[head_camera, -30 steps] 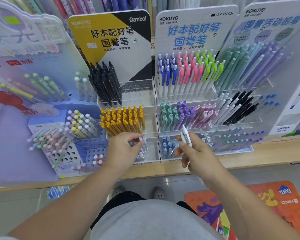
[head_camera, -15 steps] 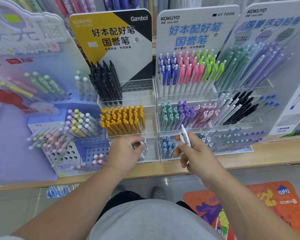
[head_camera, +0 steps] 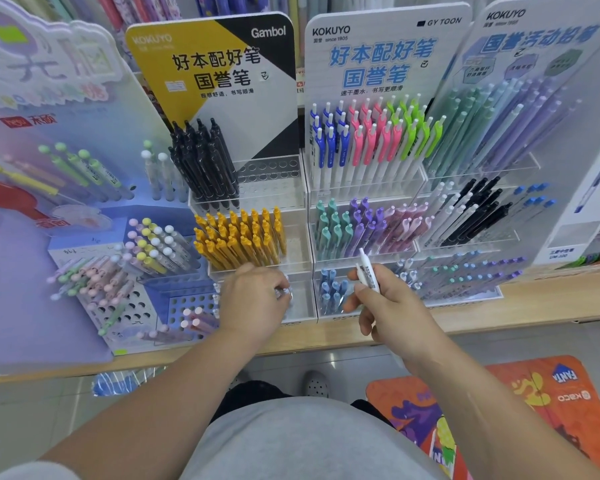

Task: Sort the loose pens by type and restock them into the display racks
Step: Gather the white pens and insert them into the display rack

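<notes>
My right hand (head_camera: 392, 306) has its grip pinched on a white pen (head_camera: 367, 271), which points toward 12 o'clock, with blue pens (head_camera: 329, 289) at its 9 o'clock. My left hand (head_camera: 257, 299) curls its grip round clear pens (head_camera: 285, 292) in the rack's bottom tray (head_camera: 303, 306), with yellow pens (head_camera: 239, 237) at 12 o'clock.

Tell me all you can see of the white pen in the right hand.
The slim white plastic pen has dark print along its barrel and a narrow white top end. It stands nearly upright, tilted slightly left, pinched by the right hand, which hides its lower part. Behind it stand light blue pens in a clear rack.
</notes>
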`<state>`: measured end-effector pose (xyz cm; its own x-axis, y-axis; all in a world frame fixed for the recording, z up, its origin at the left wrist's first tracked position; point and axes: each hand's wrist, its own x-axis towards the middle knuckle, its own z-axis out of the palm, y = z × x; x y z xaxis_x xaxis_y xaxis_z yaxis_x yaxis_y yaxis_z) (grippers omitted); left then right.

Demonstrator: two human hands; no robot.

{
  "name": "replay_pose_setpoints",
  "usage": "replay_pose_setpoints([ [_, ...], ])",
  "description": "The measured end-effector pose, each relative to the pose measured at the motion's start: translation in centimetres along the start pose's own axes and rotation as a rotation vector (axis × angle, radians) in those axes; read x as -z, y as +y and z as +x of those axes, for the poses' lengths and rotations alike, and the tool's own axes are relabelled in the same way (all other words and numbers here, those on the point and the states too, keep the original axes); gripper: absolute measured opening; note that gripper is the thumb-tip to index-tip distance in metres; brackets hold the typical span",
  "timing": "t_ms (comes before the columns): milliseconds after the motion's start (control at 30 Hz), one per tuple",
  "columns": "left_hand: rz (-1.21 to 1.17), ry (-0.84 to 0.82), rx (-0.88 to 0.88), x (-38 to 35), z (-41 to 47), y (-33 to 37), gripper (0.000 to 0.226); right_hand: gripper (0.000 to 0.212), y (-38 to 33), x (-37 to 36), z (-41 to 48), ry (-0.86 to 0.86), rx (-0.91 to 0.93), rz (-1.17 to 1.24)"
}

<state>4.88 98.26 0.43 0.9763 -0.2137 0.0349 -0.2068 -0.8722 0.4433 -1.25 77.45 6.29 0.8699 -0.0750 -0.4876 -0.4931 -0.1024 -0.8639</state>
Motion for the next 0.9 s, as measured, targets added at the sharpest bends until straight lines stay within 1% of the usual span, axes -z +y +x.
replay_pose_setpoints([
  [100, 0.076, -0.01, -0.047, -0.5, 0.0, 0.0, 0.011, 0.016, 0.1, 0.1, -0.1, 0.002, 0.003, -0.001],
  [233, 0.101, -0.026, -0.062, -0.6, 0.0, 0.0, 0.011, 0.014, 0.1, 0.2, -0.4, -0.008, 0.007, -0.002],
  [367, 0.116, -0.026, -0.07, 0.0, -0.3, 0.2, 0.018, 0.013, -0.3, 0.2, -0.8, 0.006, -0.01, 0.018],
  [467, 0.049, 0.006, -0.048, 1.3, -0.8, 1.1, 0.025, 0.014, -0.8, 0.1, -1.1, -0.031, 0.015, 0.029],
  [500, -0.012, 0.01, -0.031, 1.9, -1.0, 1.7, 0.025, 0.013, -1.1, 0.0, -1.2, -0.065, 0.032, 0.021],
  [533, -0.131, -0.01, 0.015, 2.7, -1.2, 2.6, 0.024, 0.012, -1.3, -0.1, -1.3, -0.105, 0.054, 0.01],
  [633, -0.687, -0.152, 0.255, 4.7, -1.7, 5.8, 0.011, 0.012, -1.7, -0.7, -1.5, -0.211, 0.141, -0.017],
  [667, -0.813, -0.17, 0.303, 5.1, -1.8, 6.6, 0.008, 0.014, -1.8, -0.9, -1.5, -0.235, 0.169, -0.031],
  [767, -0.969, -0.134, 0.342, 5.8, -1.9, 7.5, 0.005, 0.016, -1.9, -1.3, -1.5, -0.247, 0.229, -0.064],
  [900, -0.999, -0.129, 0.334, 5.9, -1.7, 7.3, 0.004, 0.015, -1.8, -1.1, -1.4, -0.22, 0.244, -0.08],
])
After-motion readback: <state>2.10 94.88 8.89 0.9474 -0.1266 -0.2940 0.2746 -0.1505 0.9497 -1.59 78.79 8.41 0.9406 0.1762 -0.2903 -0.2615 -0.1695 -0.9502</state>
